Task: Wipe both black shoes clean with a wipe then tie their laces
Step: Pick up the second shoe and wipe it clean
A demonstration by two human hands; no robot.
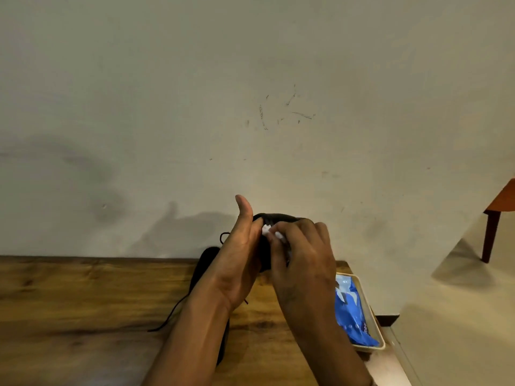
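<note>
One black shoe (278, 218) is lifted above the wooden table (69, 302), mostly hidden between my hands. My left hand (239, 257) holds it from the left side, thumb pointing up. My right hand (301, 254) presses a crumpled white wipe (269, 231) against the shoe, fingers curled around the wipe. The second black shoe (204, 263) lies on the table under my left forearm, its loose lace (167, 319) trailing toward the front left.
A shallow beige tray (374, 316) at the table's right edge holds a blue wipes packet (351, 310). A pale wall rises right behind the table. A wooden chair leg (490, 232) stands at the far right.
</note>
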